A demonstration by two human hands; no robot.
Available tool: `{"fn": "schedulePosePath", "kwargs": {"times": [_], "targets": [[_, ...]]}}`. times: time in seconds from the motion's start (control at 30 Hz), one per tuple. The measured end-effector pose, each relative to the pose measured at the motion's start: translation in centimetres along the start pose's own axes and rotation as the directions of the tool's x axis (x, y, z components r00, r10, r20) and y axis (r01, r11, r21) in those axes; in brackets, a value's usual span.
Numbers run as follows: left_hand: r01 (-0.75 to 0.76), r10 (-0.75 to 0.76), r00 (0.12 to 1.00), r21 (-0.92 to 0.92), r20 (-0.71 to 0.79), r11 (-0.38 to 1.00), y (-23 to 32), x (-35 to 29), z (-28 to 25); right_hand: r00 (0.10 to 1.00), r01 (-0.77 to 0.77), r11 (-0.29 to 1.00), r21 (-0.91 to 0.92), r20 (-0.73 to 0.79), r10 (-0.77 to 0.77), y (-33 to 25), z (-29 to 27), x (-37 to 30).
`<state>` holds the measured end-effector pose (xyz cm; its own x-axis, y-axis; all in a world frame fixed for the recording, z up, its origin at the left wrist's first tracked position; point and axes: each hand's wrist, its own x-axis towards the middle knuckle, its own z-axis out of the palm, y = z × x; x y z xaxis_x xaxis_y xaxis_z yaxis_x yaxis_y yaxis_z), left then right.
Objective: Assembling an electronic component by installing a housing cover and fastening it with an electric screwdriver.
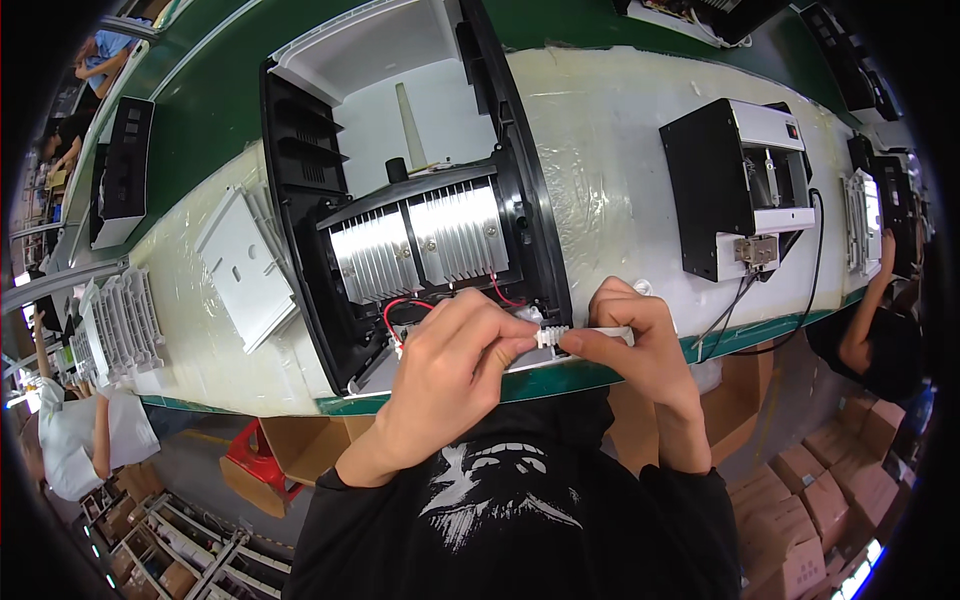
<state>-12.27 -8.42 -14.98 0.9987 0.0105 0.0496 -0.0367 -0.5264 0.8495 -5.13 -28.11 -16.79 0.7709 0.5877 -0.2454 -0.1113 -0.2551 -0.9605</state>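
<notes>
Just past the near edge of the open black housing [545,240], both my hands are closed on a small white ribbed strip that looks like a terminal block [550,337]. My left hand [450,355] pinches its left end between thumb and fingertips. The right end sits in my right hand [640,345], where a pale flat piece [615,332] also shows between thumb and curled fingers. Two finned metal heat sinks [458,235] lie side by side in the housing. A red wire [395,308] loops from them beside my left hand.
Stacked white panels [245,265] lean left of the housing. A black and white device [735,190] with a cable stands at the right. The green bench edge [590,375] runs close to me. Other people work at both sides; cartons [800,480] stand on the floor.
</notes>
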Motion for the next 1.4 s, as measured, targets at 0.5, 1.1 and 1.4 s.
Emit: {"fn": "schedulePosePath", "kwargs": {"times": [0.5, 1.1, 1.4], "targets": [[0.019, -0.019, 0.999, 0.009, -0.029, 1.0, -0.3, 0.5, 0.0, 0.996, 0.078, 0.984, 0.162, 0.03, -0.084, 4.3, 0.3, 1.6], [0.834, -0.473, 0.444, 0.159, -0.761, 0.528, -14.0, -4.3, -13.9, 0.949, 0.066, 0.982, 0.177, -0.317, -0.006, 1.6, 2.3, -1.6], [0.876, -0.505, 0.416, 0.184, -0.756, 0.446, -15.0, -2.3, -14.6, 0.945, 0.075, 0.965, 0.252, -0.328, 0.012, 2.3, 0.6, -1.8]]}}
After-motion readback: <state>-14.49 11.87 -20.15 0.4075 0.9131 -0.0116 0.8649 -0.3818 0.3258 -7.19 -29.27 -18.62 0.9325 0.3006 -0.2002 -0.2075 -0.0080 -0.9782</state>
